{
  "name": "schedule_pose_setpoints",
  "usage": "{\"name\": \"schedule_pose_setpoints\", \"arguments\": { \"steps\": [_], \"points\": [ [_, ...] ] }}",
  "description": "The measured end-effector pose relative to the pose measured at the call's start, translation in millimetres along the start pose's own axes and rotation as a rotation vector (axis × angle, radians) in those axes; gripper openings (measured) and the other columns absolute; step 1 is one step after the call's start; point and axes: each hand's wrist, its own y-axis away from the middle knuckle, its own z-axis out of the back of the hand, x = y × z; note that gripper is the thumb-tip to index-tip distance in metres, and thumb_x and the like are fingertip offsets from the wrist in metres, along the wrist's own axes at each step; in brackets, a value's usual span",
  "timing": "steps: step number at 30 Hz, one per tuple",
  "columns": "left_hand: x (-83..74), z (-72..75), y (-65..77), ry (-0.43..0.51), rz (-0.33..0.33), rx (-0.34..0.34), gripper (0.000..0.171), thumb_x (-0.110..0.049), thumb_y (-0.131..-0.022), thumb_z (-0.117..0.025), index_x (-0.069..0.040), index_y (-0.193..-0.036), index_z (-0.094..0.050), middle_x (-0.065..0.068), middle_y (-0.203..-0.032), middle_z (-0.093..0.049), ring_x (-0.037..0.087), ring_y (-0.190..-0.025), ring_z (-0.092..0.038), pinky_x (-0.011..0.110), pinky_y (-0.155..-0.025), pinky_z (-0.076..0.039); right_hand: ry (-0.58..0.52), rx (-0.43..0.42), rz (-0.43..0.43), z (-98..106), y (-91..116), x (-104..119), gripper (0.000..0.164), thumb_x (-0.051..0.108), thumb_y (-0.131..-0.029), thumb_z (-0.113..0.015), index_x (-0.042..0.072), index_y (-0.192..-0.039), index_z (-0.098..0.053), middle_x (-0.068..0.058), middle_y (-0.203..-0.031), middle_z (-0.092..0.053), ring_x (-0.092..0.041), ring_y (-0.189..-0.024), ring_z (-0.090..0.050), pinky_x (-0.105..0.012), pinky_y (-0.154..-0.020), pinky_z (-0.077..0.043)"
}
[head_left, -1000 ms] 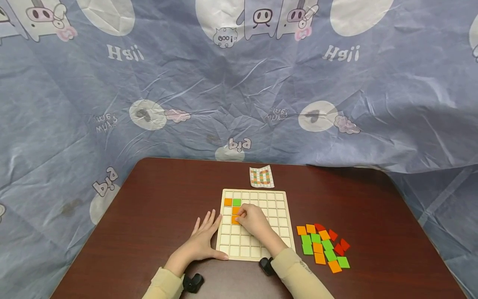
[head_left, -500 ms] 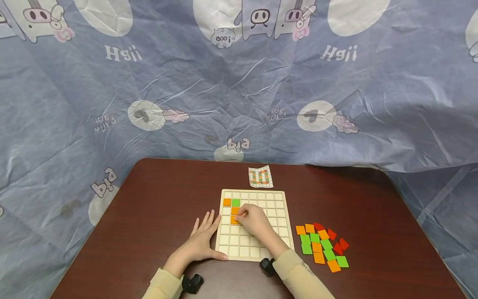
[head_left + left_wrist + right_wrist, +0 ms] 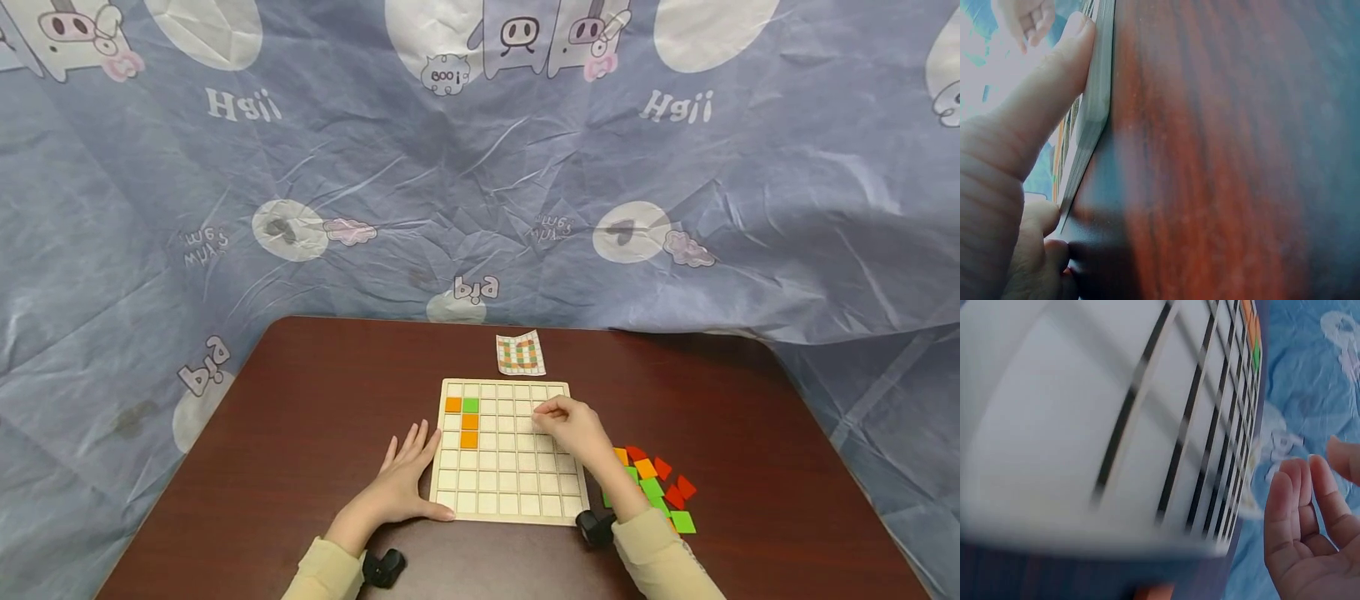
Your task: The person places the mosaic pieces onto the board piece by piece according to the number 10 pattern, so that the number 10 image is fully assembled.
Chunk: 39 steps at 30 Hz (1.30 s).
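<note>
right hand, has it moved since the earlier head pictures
Yes: in the head view, the right hand has shifted right across the grid board, from its orange tiles toward its right edge.
</note>
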Motion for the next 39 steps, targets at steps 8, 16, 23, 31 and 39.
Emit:
{"name": "schedule_pose_setpoints", "arguments": {
  "steps": [8,16,23,31,39],
  "points": [
    [0.8,-0.4,0.4,0.011,-0.002,-0.006,0.127,-0.059,-0.063,-0.086,-0.01,-0.158,-0.018,0.019,-0.165,-0.004,0.035,-0.154,0.0,0.06,-0.12,0.005,0.052,-0.008,-0.028,47,14,-36,0.027,0.032,-0.095,-0.066,0.008,-0.108,-0.07,-0.006,-0.099,-0.071,-0.019,-0.086,-0.062,-0.028,-0.069,-0.049],
    [0.4,0.7,-0.1,0.014,-0.006,-0.011,0.126,-0.057,-0.063,-0.087,-0.007,-0.158,-0.019,0.021,-0.165,-0.006,0.036,-0.154,-0.001,0.06,-0.12,0.004,0.077,-0.01,-0.062,67,24,-58,0.033,0.036,-0.093,-0.068,0.008,-0.11,-0.069,-0.008,-0.102,-0.071,-0.019,-0.086,-0.063,-0.027,-0.069,-0.05],
    [0.0,0.2,0.7,0.008,-0.003,-0.007,0.126,-0.057,-0.064,-0.086,-0.009,-0.158,-0.019,0.02,-0.165,-0.005,0.036,-0.154,-0.001,0.061,-0.12,0.005,0.113,0.001,-0.052,70,30,-73,0.027,0.023,-0.09,-0.072,0.004,-0.109,-0.069,-0.009,-0.099,-0.073,-0.017,-0.085,-0.067,-0.026,-0.071,-0.055],
    [1.3,-1.9,-0.5,-0.001,-0.008,-0.007,0.126,-0.059,-0.064,-0.086,-0.009,-0.158,-0.019,0.02,-0.165,-0.005,0.036,-0.154,-0.001,0.061,-0.12,0.004,0.302,0.028,0.023,73,32,-77,0.028,0.013,-0.08,-0.081,0.006,-0.105,-0.071,-0.009,-0.103,-0.066,-0.023,-0.09,-0.061,-0.035,-0.077,-0.054],
    [3.1,-2.6,-1.1,-0.003,-0.006,-0.005,0.126,-0.06,-0.064,-0.085,-0.01,-0.159,-0.018,0.019,-0.165,-0.005,0.036,-0.154,-0.001,0.06,-0.12,0.004,0.355,0.077,0.024,77,28,-78,0.026,0.012,-0.078,-0.083,0.006,-0.101,-0.071,-0.005,-0.095,-0.063,-0.02,-0.086,-0.055,-0.034,-0.073,-0.049]
  ]
}}
